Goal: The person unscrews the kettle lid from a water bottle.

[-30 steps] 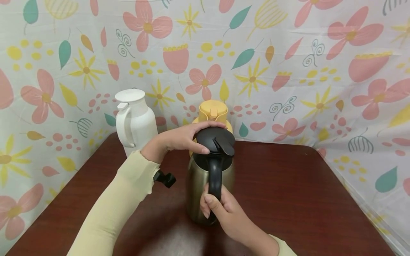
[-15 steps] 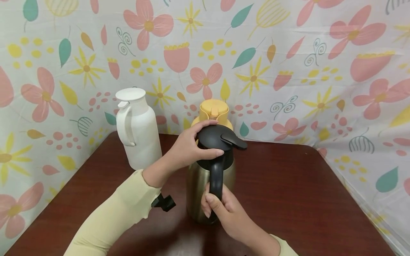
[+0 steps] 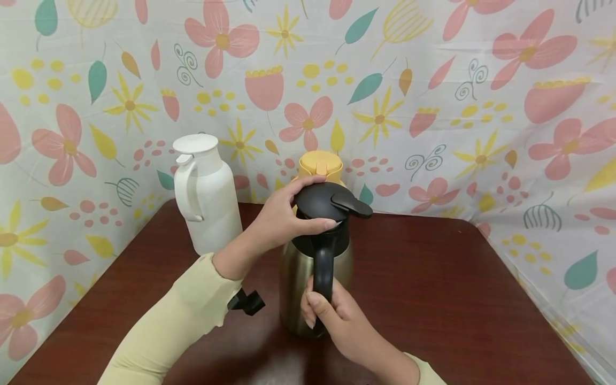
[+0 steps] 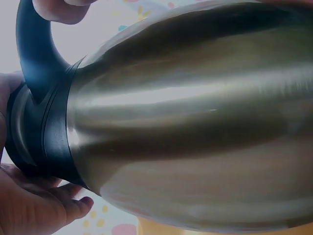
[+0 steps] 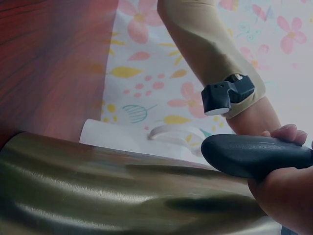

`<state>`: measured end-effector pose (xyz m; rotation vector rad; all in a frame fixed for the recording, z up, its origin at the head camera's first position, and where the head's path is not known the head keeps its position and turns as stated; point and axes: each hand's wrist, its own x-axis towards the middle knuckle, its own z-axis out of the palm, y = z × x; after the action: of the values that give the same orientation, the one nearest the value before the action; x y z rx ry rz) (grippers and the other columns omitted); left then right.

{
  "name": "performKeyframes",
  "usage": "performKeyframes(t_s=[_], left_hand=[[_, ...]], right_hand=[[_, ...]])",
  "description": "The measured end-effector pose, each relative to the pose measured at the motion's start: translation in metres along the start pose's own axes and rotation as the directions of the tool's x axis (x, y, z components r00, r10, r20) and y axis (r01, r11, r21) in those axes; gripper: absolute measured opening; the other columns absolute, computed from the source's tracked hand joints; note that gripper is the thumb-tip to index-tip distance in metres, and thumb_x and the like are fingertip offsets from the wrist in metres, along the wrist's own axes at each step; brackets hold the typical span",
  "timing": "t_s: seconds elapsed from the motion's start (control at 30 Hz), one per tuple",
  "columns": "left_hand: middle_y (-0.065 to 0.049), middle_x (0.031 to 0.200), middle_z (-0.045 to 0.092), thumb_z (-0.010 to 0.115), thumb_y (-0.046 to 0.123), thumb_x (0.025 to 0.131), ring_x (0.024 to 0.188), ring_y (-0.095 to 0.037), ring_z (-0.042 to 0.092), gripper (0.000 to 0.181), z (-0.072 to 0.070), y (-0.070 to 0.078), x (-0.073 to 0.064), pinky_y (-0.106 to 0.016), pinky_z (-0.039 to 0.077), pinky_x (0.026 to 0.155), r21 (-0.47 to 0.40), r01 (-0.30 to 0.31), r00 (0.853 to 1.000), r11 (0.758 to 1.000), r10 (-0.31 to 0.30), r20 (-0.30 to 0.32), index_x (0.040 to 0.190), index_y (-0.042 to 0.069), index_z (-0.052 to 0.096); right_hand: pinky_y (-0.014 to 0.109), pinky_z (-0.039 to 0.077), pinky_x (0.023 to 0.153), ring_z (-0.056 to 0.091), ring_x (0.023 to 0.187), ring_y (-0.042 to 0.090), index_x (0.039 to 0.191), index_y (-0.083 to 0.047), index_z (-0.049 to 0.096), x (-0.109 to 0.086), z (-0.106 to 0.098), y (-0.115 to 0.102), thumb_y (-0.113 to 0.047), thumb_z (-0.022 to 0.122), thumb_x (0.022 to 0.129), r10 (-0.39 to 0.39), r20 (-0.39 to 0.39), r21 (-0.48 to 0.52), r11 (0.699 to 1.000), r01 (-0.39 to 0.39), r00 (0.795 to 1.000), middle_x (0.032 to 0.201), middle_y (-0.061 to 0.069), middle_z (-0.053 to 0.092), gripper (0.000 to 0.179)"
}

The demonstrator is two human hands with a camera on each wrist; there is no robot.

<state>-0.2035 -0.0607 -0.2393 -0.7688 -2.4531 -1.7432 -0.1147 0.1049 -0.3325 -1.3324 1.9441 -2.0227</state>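
A brass-coloured metal vacuum jug [image 3: 293, 291] stands upright on the table, and its steel body [image 4: 195, 122] fills most of the left wrist view. My left hand [image 3: 276, 214] grips the black lid [image 3: 315, 200] from the left, thumb along the near rim and fingers over the far side. The lid's lever [image 3: 353, 205] points right, away from the handle. A thin gap shows under the lid beside my thumb. Lower down, my right hand [image 3: 348, 323] holds the black handle [image 3: 324, 267], its fingers wrapped round it. The right wrist view shows the handle's lower end [image 5: 244, 154] close up.
To the left stands a white jug [image 3: 214, 208] with its handle facing me. Directly behind the metal jug is a yellow jug [image 3: 320, 160], mostly hidden. The dark red-brown table [image 3: 433, 299] meets a flower-printed cloth [image 3: 414, 133] at the back and sides.
My left hand has turned the lid, swinging its lever from over the handle to the right. The lid now sits slightly higher. My right hand keeps its hold on the handle.
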Motion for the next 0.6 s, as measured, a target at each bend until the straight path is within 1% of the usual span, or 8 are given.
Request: performKeyframes(t_s=[0.13, 0.23, 0.4, 0.5, 0.6], left_hand=[[-0.003, 0.141, 0.059, 0.083, 0.025, 0.081, 0.120, -0.021, 0.063, 0.072, -0.001, 0.000, 0.000, -0.042, 0.051, 0.104, -0.011, 0.009, 1.000, 1.000, -0.009, 0.011, 0.147, 0.026, 0.053], [-0.003, 0.145, 0.057, 0.081, 0.024, 0.082, 0.123, -0.021, 0.062, 0.072, -0.002, 0.000, 0.000, -0.041, 0.049, 0.106, -0.034, 0.009, 1.000, 0.999, -0.008, 0.017, 0.149, 0.026, 0.052], [-0.002, 0.149, 0.056, 0.077, 0.021, 0.085, 0.124, -0.020, 0.060, 0.070, -0.006, -0.001, -0.001, -0.037, 0.048, 0.105, -0.078, -0.001, 1.000, 0.997, 0.002, 0.009, 0.150, 0.024, 0.051], [-0.002, 0.150, 0.055, 0.075, 0.017, 0.086, 0.125, -0.021, 0.060, 0.069, -0.007, -0.002, 0.000, -0.034, 0.048, 0.103, -0.133, -0.005, 1.000, 0.991, 0.006, 0.012, 0.150, 0.021, 0.051], [-0.006, 0.149, 0.055, 0.073, 0.016, 0.087, 0.126, -0.022, 0.059, 0.068, -0.008, -0.003, -0.001, -0.031, 0.048, 0.103, -0.200, 0.001, 1.000, 0.980, 0.002, 0.018, 0.151, 0.019, 0.050]], right_hand=[[0.032, 0.044, 0.058, 0.044, 0.063, 0.021, 0.094, 0.004, 0.041, 0.000, 0.002, 0.001, 0.000, 0.034, 0.109, -0.004, -0.023, -0.005, 1.000, 0.004, 1.000, 0.072, 0.014, 0.042, 0.017], [0.032, 0.043, 0.056, 0.044, 0.062, 0.021, 0.095, 0.005, 0.042, -0.001, 0.004, 0.003, 0.001, 0.035, 0.109, -0.009, -0.057, -0.017, 1.000, 0.008, 0.998, 0.071, 0.014, 0.042, 0.016], [0.030, 0.043, 0.054, 0.045, 0.060, 0.020, 0.097, 0.005, 0.043, 0.000, 0.008, 0.004, 0.002, 0.036, 0.108, -0.011, -0.110, -0.049, 0.999, 0.005, 0.994, 0.070, 0.014, 0.043, 0.013], [0.030, 0.044, 0.055, 0.045, 0.060, 0.018, 0.097, 0.003, 0.043, -0.001, 0.010, 0.003, 0.002, 0.037, 0.108, 0.000, -0.140, -0.081, 0.997, -0.012, 0.990, 0.070, 0.013, 0.043, 0.013], [0.029, 0.045, 0.055, 0.046, 0.060, 0.018, 0.096, 0.002, 0.043, -0.001, 0.011, 0.003, 0.002, 0.037, 0.108, -0.006, -0.153, -0.105, 0.994, -0.010, 0.988, 0.069, 0.013, 0.043, 0.014]])
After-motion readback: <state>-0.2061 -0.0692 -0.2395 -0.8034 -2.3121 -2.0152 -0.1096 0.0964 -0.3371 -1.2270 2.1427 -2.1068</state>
